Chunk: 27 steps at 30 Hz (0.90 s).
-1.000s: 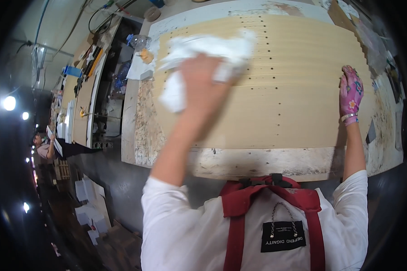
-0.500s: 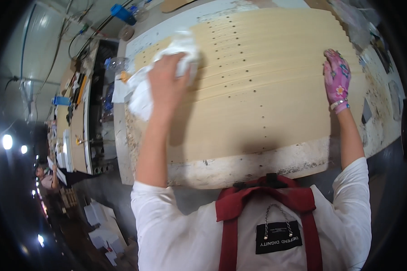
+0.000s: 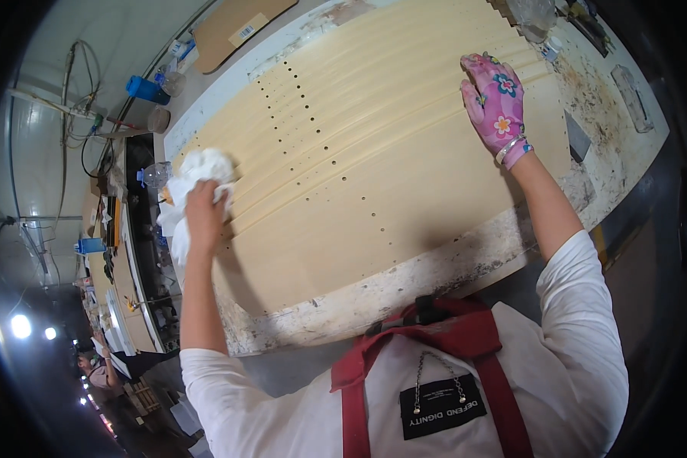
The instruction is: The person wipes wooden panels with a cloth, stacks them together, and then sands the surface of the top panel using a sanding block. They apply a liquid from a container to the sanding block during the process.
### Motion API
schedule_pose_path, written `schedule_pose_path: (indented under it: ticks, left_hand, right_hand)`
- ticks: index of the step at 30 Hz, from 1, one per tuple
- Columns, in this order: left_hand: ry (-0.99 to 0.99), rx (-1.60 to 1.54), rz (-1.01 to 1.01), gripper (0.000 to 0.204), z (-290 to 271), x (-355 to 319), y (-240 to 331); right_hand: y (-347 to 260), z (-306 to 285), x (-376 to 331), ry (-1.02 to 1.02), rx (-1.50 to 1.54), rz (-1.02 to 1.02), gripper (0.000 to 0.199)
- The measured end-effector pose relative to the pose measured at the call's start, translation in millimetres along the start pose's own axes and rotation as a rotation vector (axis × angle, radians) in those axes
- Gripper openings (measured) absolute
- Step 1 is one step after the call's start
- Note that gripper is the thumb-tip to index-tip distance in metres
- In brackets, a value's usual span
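My bare left hand (image 3: 206,214) is closed on a crumpled white cloth (image 3: 208,164) and presses it near the left edge of a large pale yellow panel (image 3: 412,137). Grooves run across the panel, and rows of small dark holes cross it. My right hand (image 3: 496,103), in a pink flowered glove, lies on the panel's right part with its fingers stretched out and nothing held. Beneath the panel is a stained white worktable (image 3: 618,114).
At the table's far left stand a blue bottle (image 3: 148,90) and a roll of tape (image 3: 159,120). A clear plastic bottle (image 3: 156,175) lies left of the cloth. Brown cardboard (image 3: 240,30) rests beyond the far edge. Another person (image 3: 103,370) stands in the left background.
My left hand has drawn the cloth toward the panel's left edge. The whole view has tilted and shifted; my right hand still rests on the panel's right side.
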<state>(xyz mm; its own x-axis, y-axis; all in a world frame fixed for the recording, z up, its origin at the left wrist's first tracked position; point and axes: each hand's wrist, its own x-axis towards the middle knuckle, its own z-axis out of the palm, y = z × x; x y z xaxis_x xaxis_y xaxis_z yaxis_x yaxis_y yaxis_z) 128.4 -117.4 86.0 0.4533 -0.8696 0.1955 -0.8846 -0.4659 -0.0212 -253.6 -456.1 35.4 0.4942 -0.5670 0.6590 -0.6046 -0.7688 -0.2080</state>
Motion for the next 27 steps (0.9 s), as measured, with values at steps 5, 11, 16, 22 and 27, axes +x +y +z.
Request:
schedule_pose_path:
  ticks: [5, 11, 16, 22, 27]
  left_hand:
    - [0.136, -0.146, 0.156, 0.015, 13, 36, 88]
    - [0.099, 0.111, -0.153, 0.015, 2, -35, -43]
    - [0.195, 0.164, -0.179, 0.027, -62, -39, -93]
    - [0.167, -0.521, -0.080, 0.028, -9, 53, 110]
    - [0.216, -0.306, -0.021, 0.022, 37, 49, 89]
  right_hand:
    - [-1, 0, -2, -0.033, -0.024, 0.025, 0.033]
    - [-2, 3, -1, 0.002, -0.033, 0.007, 0.033]
    - [-1, -2, -1, -0.001, -0.031, 0.010, 0.031]
    - [1, 0, 0, 0.021, -0.009, -0.052, 0.026]
    - [3, 1, -2, 0.007, 0.015, -0.073, 0.026]
